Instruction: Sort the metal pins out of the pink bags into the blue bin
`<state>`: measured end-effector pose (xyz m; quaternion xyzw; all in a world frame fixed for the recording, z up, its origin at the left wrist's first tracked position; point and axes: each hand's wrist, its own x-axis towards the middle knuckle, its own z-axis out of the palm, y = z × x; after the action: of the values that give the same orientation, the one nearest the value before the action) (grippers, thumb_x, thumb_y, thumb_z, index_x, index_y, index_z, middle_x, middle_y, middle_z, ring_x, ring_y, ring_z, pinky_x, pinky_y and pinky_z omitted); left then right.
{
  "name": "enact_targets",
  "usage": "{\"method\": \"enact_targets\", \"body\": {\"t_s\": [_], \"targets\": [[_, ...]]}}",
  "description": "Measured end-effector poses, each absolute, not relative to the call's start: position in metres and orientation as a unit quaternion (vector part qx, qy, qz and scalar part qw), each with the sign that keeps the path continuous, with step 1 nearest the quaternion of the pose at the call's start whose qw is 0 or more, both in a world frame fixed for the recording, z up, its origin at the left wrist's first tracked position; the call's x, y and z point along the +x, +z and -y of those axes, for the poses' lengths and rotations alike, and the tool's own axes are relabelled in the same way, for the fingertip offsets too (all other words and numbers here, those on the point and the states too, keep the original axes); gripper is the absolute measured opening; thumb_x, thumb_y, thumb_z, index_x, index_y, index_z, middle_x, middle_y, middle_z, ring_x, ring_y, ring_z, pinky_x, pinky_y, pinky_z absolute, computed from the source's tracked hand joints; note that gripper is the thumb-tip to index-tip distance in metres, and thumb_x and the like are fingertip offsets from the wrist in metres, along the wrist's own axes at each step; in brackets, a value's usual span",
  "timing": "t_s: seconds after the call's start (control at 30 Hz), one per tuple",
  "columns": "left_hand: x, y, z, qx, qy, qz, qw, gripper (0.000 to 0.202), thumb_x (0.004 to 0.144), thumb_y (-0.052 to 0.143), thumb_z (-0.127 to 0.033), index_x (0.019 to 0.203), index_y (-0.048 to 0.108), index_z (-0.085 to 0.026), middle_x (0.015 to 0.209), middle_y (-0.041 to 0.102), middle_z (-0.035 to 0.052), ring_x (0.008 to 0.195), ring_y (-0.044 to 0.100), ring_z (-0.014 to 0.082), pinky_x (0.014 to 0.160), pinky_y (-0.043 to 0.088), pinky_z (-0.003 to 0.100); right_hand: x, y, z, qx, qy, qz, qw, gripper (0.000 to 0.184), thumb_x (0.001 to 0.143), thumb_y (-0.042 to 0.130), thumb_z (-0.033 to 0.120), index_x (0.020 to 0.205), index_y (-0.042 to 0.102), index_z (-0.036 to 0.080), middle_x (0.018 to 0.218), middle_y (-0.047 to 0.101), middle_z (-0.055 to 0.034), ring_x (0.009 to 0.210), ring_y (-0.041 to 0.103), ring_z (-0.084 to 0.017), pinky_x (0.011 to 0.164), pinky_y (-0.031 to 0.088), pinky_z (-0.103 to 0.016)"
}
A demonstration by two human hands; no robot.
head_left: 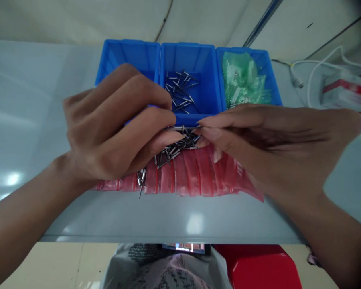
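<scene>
My left hand (117, 124) is closed, thumb and forefinger pinching one end of a blind rivet (183, 129). The fingertips of my right hand (267, 144) are pressed together on the rivet's other end, so it lies level between both hands. Just below is a loose pile of blind rivets (174, 150), partly hidden by my fingers. The pile rests on a row of overlapping red plastic zip bags (186, 176). A few more rivets (141, 178) lie on the bags further left.
Behind my hands stand three blue bins: the left one (132, 50) partly hidden, the middle one (188, 52) holding rivets, the right one (273, 86) holding a green plastic bag (240, 76). A white cable (311, 64) and a red-and-white box (344, 90) are at right. A red stool (264, 267) stands below the table edge.
</scene>
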<state>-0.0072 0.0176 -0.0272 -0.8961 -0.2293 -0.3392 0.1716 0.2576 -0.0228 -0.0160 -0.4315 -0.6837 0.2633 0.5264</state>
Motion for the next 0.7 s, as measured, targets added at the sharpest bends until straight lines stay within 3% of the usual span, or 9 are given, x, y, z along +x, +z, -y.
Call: {"method": "enact_targets", "body": {"t_s": [0.13,0.27,0.37,0.5,0.6,0.7], "targets": [[-0.011,-0.024,-0.022,-0.880,-0.351,0.289,0.138,0.038,0.109,0.048,-0.044,0.127,0.072,-0.021,0.122,0.078,0.0131,0.105,0.077,0.0317,0.093,0.068,0.060,0.262,-0.017,0.012,-0.440,0.308,0.635,0.555,0.019,0.095,0.086,0.013,0.108,0.091,0.027,0.098,0.089,0.0037,0.073,0.084,-0.016,0.054,0.068,-0.023],[-0.013,-0.020,-0.022,-0.863,-0.312,0.392,0.060,0.041,0.105,0.054,-0.053,0.117,0.081,-0.025,0.114,0.081,0.0124,0.090,0.077,0.0300,0.099,0.068,0.062,0.264,-0.017,0.009,-0.392,0.309,0.646,0.578,0.034,0.104,0.073,0.010,0.125,0.088,0.033,0.118,0.089,0.0040,0.080,0.086,-0.017,0.066,0.073,-0.029],[-0.012,-0.021,-0.018,-0.863,-0.325,0.379,0.078,0.034,0.105,0.057,-0.045,0.126,0.078,-0.028,0.122,0.081,0.0099,0.099,0.079,0.0329,0.098,0.069,0.062,0.263,-0.020,0.015,-0.394,0.182,0.771,0.466,0.025,0.106,0.074,0.018,0.124,0.088,0.029,0.111,0.090,0.0037,0.084,0.085,-0.017,0.073,0.074,-0.031],[-0.011,-0.025,-0.020,-0.876,-0.338,0.325,0.110,0.039,0.109,0.044,-0.039,0.125,0.077,-0.023,0.119,0.078,0.0112,0.104,0.080,0.0340,0.091,0.069,0.061,0.261,-0.033,0.019,-0.328,-0.013,0.904,0.274,0.024,0.107,0.073,0.019,0.127,0.084,0.017,0.117,0.087,-0.0073,0.103,0.086,-0.025,0.078,0.075,-0.037],[-0.010,-0.027,-0.023,-0.880,-0.343,0.294,0.145,0.038,0.109,0.042,-0.035,0.127,0.074,-0.024,0.115,0.076,0.0081,0.106,0.081,0.0323,0.090,0.068,0.058,0.261,-0.040,0.020,-0.343,-0.037,0.904,0.254,0.025,0.107,0.070,0.013,0.128,0.083,0.018,0.113,0.085,-0.0066,0.100,0.084,-0.022,0.077,0.071,-0.033],[-0.007,-0.028,-0.023,-0.871,-0.355,0.290,0.175,0.037,0.109,0.040,-0.032,0.126,0.071,-0.024,0.114,0.075,0.0076,0.111,0.081,0.0334,0.091,0.067,0.060,0.261,-0.040,0.021,-0.355,-0.046,0.900,0.249,0.021,0.108,0.067,0.012,0.115,0.084,0.021,0.109,0.084,-0.0052,0.097,0.083,-0.019,0.072,0.068,-0.029]]}}
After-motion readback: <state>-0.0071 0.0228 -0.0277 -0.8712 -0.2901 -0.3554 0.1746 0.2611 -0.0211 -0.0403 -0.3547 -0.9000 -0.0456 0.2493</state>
